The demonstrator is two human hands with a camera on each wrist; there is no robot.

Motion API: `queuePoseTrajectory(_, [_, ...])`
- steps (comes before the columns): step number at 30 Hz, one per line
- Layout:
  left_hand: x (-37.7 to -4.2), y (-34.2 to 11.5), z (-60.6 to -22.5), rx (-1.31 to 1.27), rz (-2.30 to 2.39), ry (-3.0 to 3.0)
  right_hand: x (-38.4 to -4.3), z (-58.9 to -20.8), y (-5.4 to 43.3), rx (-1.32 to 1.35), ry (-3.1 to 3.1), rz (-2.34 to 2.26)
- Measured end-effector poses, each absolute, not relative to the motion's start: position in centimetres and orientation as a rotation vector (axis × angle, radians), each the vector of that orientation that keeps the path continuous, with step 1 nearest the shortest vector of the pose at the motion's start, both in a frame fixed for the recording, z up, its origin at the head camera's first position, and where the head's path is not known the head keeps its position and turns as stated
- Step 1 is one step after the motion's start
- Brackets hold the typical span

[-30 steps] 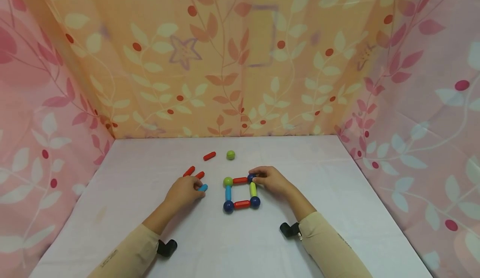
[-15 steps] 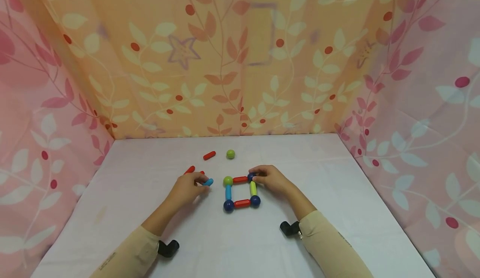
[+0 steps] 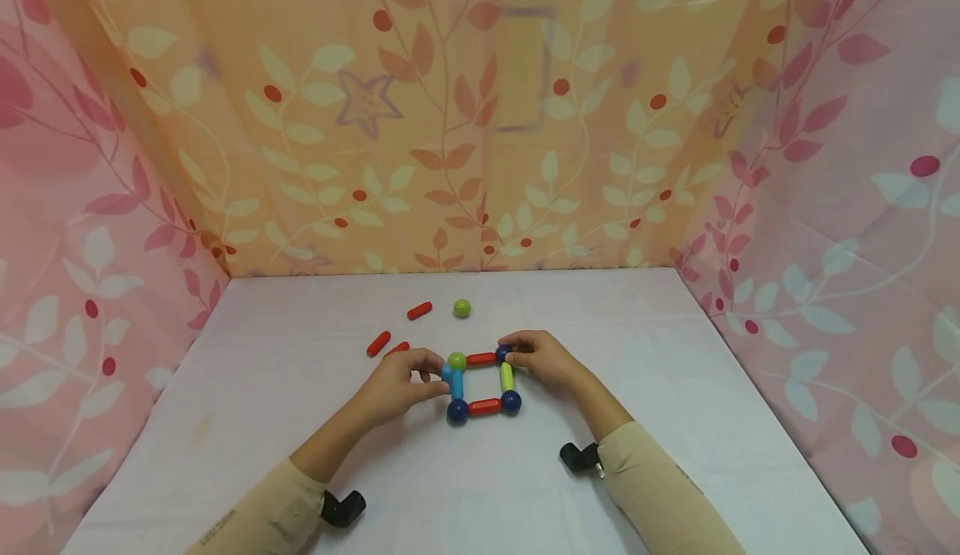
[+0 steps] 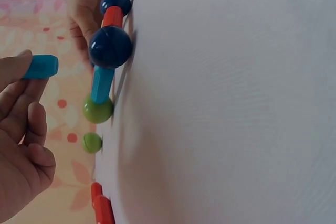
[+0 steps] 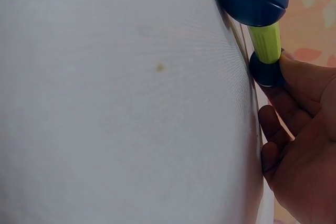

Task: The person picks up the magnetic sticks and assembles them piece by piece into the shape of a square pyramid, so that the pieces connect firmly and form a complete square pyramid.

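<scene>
My left hand [image 3: 401, 384] pinches a light-blue magnetic rod [image 4: 44, 66] between thumb and fingertips, raised off the table beside the left side of a square of rods and balls. That square has a green ball [image 3: 457, 361] at far left and dark-blue balls at the other corners, such as the near-left ball [image 3: 457, 411]. Red rods [image 3: 484, 407] form its near and far sides, a light-blue rod [image 4: 102, 85] its left and a yellow-green rod [image 5: 266, 43] its right. My right hand [image 3: 547, 362] pinches the far-right dark-blue ball [image 5: 266, 72], which its fingers partly cover.
Beyond the square lie a loose green ball [image 3: 462, 308] and a red rod [image 3: 420, 311]. Two more red rods, one of them a fully visible rod [image 3: 378, 343], lie behind my left hand. Patterned curtains [image 3: 480, 122] enclose the white table [image 3: 420, 488] at back and sides.
My left hand has carried the light-blue rod rightward from near the loose red rods to the square's left side. My right hand has stayed on the far-right ball.
</scene>
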State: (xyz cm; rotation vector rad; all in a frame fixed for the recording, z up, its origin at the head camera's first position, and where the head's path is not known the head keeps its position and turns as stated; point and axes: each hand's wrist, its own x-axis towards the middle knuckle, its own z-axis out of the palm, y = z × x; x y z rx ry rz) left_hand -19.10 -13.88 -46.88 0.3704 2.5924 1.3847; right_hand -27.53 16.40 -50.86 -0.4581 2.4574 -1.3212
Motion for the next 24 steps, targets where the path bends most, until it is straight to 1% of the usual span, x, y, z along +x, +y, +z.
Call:
queuePoseTrajectory(15, [-19.3,-12.5,-48.5,0.483,1.307,2.507,-27.8,-51.2,16.4,-0.486,2.451,-1.343])
queuePoseTrajectory(24, [-19.6,-12.4,-48.6,0.540,1.282,2.518,-27.7,-51.1,16.4,-0.487,2.467,-1.341])
